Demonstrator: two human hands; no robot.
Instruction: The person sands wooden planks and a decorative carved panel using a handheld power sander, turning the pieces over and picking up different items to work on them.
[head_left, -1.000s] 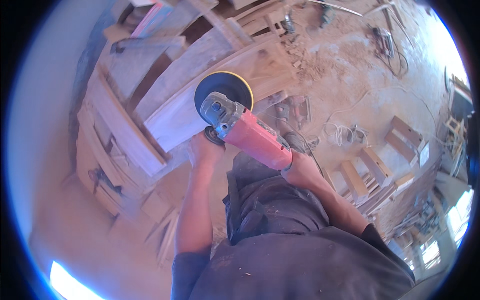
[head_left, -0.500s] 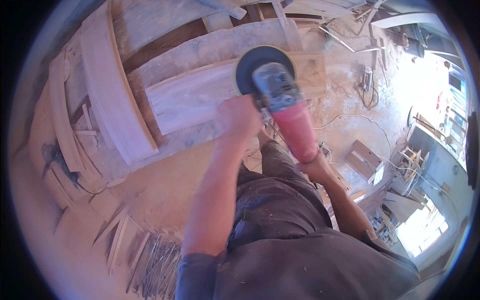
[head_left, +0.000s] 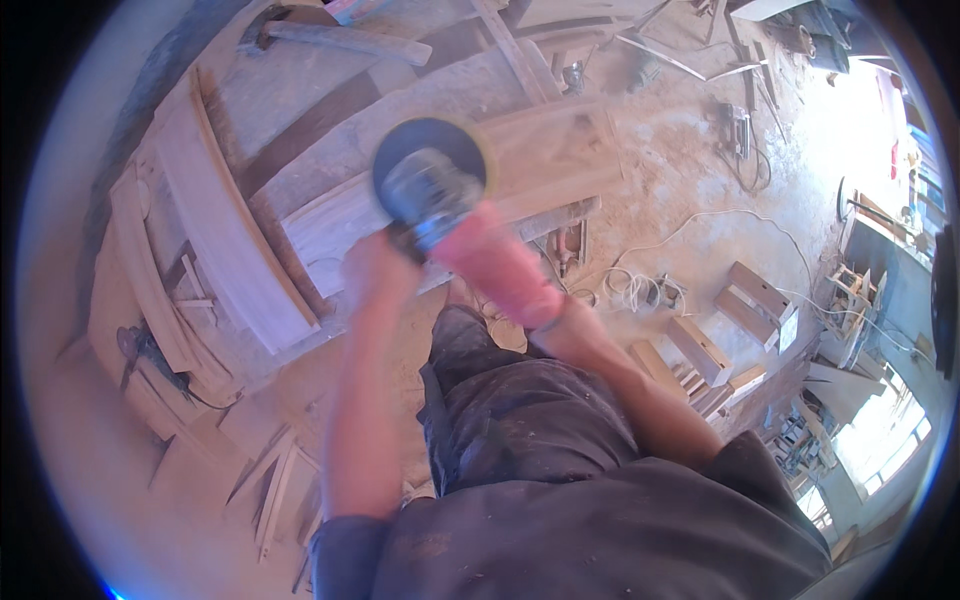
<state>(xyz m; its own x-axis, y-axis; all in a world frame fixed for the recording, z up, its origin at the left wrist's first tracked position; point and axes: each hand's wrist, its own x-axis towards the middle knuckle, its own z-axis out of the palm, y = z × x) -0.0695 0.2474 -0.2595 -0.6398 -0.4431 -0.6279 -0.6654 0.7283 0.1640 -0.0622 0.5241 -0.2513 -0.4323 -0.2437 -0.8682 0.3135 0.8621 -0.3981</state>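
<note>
A red-bodied disc sander (head_left: 497, 262) with a grey metal head and a broad round dark disc (head_left: 440, 137) is held over a long pale wooden board (head_left: 552, 152). My left hand (head_left: 380, 272) is closed round its side handle, near the disc. At the rear end of the red body, my right hand (head_left: 562, 322) wraps the grip, its fingers partly hidden. The disc covers part of the board, and I cannot tell whether it touches the wood. Motion blurs the sander and my left hand.
Another long board (head_left: 225, 215) lies to the left. A beam (head_left: 350, 42) rests at the far side. A pale cable (head_left: 635, 290) coils on the dusty floor at right, near wooden pieces (head_left: 700, 350). A dark power tool (head_left: 145, 350) sits at far left. Scrap wood (head_left: 275, 500) leans lower left.
Both hands and the sander have moved left along the board, baring more of its right part. The sander's body now slants more. My view has shifted somewhat too.
</note>
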